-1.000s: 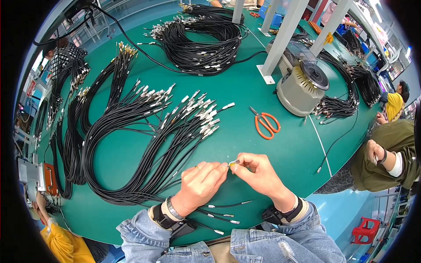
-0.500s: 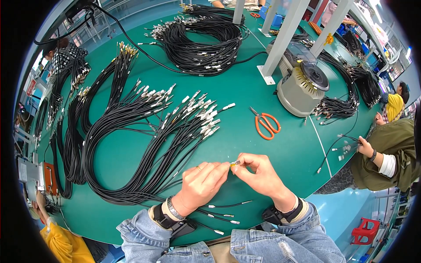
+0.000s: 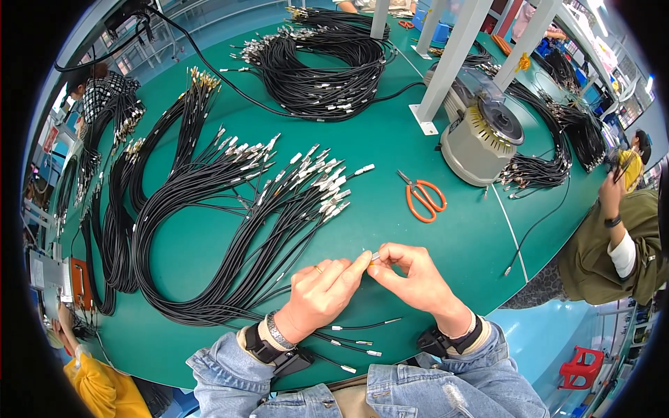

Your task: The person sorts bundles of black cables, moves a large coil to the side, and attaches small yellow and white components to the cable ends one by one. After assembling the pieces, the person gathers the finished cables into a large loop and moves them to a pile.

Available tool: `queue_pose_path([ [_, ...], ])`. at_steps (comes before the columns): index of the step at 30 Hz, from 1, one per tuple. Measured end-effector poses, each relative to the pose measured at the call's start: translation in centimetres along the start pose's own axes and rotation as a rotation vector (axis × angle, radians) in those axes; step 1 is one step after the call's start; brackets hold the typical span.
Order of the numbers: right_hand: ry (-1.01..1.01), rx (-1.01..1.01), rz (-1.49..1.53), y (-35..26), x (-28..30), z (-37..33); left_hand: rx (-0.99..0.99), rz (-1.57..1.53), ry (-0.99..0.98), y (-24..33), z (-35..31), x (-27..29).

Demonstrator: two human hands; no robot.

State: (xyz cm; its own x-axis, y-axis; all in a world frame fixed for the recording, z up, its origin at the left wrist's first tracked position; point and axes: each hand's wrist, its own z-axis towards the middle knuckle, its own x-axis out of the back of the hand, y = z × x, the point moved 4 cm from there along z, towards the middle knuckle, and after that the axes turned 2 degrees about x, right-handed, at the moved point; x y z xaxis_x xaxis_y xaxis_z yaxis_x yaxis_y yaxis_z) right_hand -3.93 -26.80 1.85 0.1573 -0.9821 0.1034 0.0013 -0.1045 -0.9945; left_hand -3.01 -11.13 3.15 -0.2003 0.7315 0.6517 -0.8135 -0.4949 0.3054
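Observation:
Over the near edge of the green table, my left hand (image 3: 322,289) and my right hand (image 3: 412,277) meet fingertip to fingertip. Both are closed in a pinch on a small silver connector (image 3: 376,257) with a bit of yellow by it; most of it is hidden by my fingers. Left of my hands, a big bundle of black cables (image 3: 150,268) curves round, its white and silver connector ends (image 3: 333,187) fanned out beyond my fingers. A few loose cable ends (image 3: 355,342) lie below my wrists. Orange-handled pliers or cutters (image 3: 424,200) rest beyond my right hand.
A coiled cable bundle (image 3: 317,76) lies at the far side. Grey posts (image 3: 454,63) rise from the table beside a round beige machine (image 3: 481,143). On the right sits a co-worker in a green garment (image 3: 613,244). A red stool (image 3: 580,368) stands on the floor.
My left fingertips have shifted slightly right and up, covering more of the connector. On the right, the co-worker's hand has risen away from the table edge with the cables.

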Motion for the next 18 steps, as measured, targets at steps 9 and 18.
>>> queue_pose_path([
  [9,-0.004,-0.051,0.072,0.0,-0.02,-0.02,0.109,-0.077,0.043,-0.32,-0.07,0.02],
  [18,-0.076,-0.039,0.209,-0.21,-0.46,-0.06,0.2,-0.156,0.08,-0.58,0.19,0.04],
])
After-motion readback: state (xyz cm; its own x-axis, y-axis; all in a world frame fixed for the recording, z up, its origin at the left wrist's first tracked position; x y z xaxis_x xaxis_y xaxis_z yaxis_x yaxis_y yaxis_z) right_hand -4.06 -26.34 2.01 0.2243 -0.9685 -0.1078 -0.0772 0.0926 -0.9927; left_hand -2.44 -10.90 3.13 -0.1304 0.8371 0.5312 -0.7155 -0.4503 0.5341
